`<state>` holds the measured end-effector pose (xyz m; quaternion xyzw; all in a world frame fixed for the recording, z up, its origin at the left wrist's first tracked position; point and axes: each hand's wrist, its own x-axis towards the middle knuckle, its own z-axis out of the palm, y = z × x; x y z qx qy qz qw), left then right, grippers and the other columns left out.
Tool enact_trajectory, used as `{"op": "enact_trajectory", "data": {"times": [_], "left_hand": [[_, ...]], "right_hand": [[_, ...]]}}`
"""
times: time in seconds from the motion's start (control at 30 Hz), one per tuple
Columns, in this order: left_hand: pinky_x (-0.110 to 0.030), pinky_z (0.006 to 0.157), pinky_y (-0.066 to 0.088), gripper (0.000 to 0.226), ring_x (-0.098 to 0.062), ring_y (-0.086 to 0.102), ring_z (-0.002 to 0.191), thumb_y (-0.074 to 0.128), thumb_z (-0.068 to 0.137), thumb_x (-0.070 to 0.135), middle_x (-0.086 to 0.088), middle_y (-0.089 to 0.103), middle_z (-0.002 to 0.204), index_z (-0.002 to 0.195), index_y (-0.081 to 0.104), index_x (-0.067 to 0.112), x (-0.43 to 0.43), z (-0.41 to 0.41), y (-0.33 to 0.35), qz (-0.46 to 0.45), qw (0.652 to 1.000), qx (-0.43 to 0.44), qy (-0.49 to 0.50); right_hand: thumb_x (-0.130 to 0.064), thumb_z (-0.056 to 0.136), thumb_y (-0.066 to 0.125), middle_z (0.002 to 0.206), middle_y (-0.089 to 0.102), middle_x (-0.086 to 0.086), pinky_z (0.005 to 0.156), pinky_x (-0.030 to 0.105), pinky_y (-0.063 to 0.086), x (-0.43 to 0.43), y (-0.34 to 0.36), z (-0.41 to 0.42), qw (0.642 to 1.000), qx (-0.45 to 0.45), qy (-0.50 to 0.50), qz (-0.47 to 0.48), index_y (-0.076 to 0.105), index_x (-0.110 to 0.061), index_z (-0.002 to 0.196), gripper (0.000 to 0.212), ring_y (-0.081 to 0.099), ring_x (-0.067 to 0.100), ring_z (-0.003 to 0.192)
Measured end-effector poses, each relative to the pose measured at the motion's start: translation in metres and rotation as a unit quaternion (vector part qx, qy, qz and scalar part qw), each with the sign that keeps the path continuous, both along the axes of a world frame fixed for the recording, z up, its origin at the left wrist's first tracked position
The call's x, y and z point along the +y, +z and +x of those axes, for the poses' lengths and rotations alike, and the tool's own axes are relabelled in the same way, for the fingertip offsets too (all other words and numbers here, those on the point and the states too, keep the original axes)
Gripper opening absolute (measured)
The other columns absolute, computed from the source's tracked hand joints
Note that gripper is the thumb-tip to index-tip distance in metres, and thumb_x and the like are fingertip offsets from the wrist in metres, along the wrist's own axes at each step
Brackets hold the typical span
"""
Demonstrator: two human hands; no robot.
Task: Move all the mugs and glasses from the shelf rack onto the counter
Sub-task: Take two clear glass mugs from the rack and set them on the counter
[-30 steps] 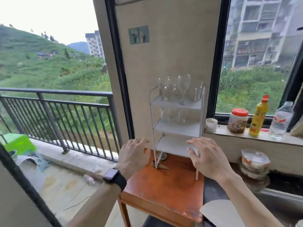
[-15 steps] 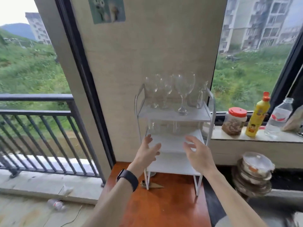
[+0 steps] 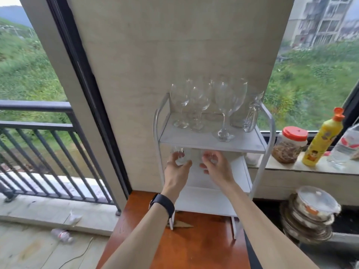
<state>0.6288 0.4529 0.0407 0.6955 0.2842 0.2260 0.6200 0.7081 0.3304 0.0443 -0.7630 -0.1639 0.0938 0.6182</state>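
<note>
Hands reach the shelf rack (image 3: pixel 261 172) — left hand (image 3: pixel 177 170) cupping one tumbler (image 3: pixel 180 157), right hand (image 3: pixel 217 167) another (image 3: pixel 209 156)

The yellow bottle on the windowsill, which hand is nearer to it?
Right. The right hand reaches into the rack's middle shelf, nearer the yellow bottle; the left hand is farther over beside it.

The middle tier of the white shelf rack (image 3: pixel 211 141) is a low slot under the top board, closed at its sides by the rack's posts, so it is entered from the front. Both hands fill that opening, the left grip (image 3: pixel 177 167) and right grip (image 3: pixel 215 167) close together around small glasses (image 3: pixel 180 155). Above, stemmed glasses (image 3: pixel 196 105) crowd the top board.
</note>
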Motion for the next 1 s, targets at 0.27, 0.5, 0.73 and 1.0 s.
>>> {"op": "enact_trajectory", "data": {"times": [0.27, 0.5, 0.73, 1.0], "left_hand": [[-0.039, 0.085, 0.060, 0.017, -0.013, 0.072, 0.084, 0.061, 0.093, 0.043, 0.002, 0.069, 0.098, 0.097, 0.062, 0.027, -0.001, -0.003, -0.003, 0.010, 0.999, -0.026, -0.025], [-0.023, 0.061, 0.054, 0.033, -0.006, 0.068, 0.066, 0.044, 0.099, 0.053, 0.000, 0.066, 0.088, 0.099, 0.058, 0.023, -0.009, -0.032, -0.004, -0.024, 0.999, -0.032, -0.035], [-0.022, 0.060, 0.047, 0.045, -0.003, 0.064, 0.059, 0.042, 0.100, 0.054, 0.006, 0.072, 0.077, 0.090, 0.068, 0.019, -0.025, -0.047, 0.001, 0.015, 1.000, -0.014, -0.014], [-0.025, 0.061, 0.050, 0.038, -0.011, 0.058, 0.061, 0.047, 0.101, 0.045, 0.002, 0.061, 0.068, 0.086, 0.067, 0.017, -0.028, -0.050, 0.003, 0.012, 1.000, -0.025, -0.013]], "right_hand": [[-0.032, 0.096, 0.068, 0.103, 0.072, 0.002, 0.070, 0.026, 0.061, -0.019, -0.008, -0.010, 0.997, 0.041, -0.007, 0.071, 0.067, -0.023, 0.100, 0.010, 0.073, 0.009, 0.073], [-0.067, 0.088, 0.060, 0.088, 0.070, -0.007, 0.054, 0.022, 0.051, -0.046, -0.002, -0.039, 0.997, 0.073, -0.003, 0.029, 0.067, -0.022, 0.095, 0.046, 0.071, 0.011, 0.061], [-0.072, 0.091, 0.046, 0.060, 0.065, -0.018, 0.049, 0.023, 0.045, -0.051, 0.006, -0.049, 0.998, 0.037, -0.018, -0.047, 0.069, -0.022, 0.086, 0.056, 0.063, 0.004, 0.049], [-0.064, 0.097, 0.042, 0.066, 0.060, -0.010, 0.059, 0.032, 0.046, -0.053, 0.003, -0.052, 0.998, -0.003, -0.021, -0.056, 0.056, -0.024, 0.075, 0.048, 0.069, 0.009, 0.052]]}}
